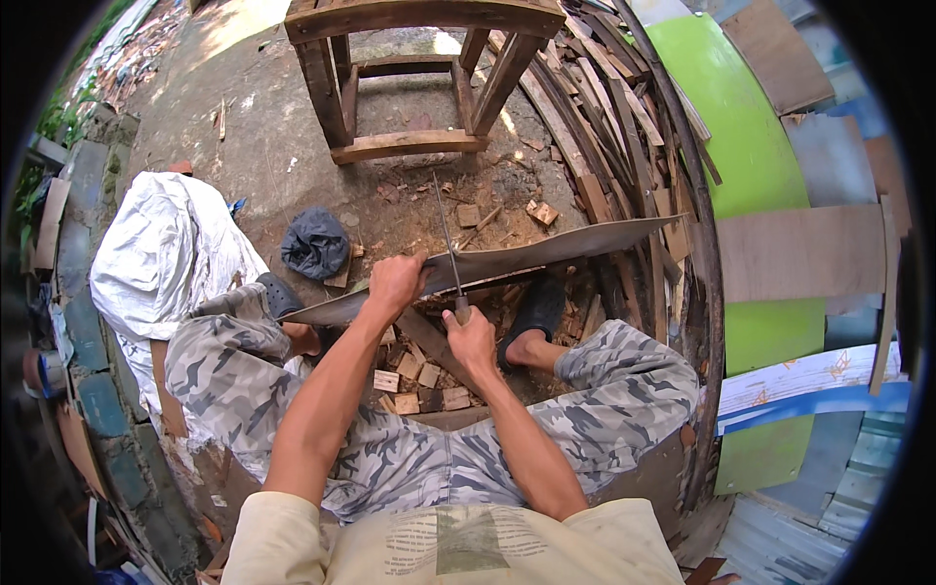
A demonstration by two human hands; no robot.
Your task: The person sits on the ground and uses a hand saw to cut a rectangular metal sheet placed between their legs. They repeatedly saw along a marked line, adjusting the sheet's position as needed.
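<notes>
A long, thin wooden board [561,244] lies slantwise before me, its right end farther away than its left. My left hand [397,285] is closed over the board's near edge, left of the middle. In my right hand [472,341] is the handle of a handsaw [446,219], its narrow blade seen almost edge-on. The blade crosses the board just right of my left hand and points away from me. At the crossing, the board's far edge shows a small notch. Below the board, several small wood offcuts [409,367] lie between my legs.
A wooden stool-like frame [409,146] stands ahead. Long wood strips [609,117] are piled at the right beside green panels [726,117]. On the left are a white sack [161,244] and a dark cloth bundle [315,243]. My shod feet flank the offcuts.
</notes>
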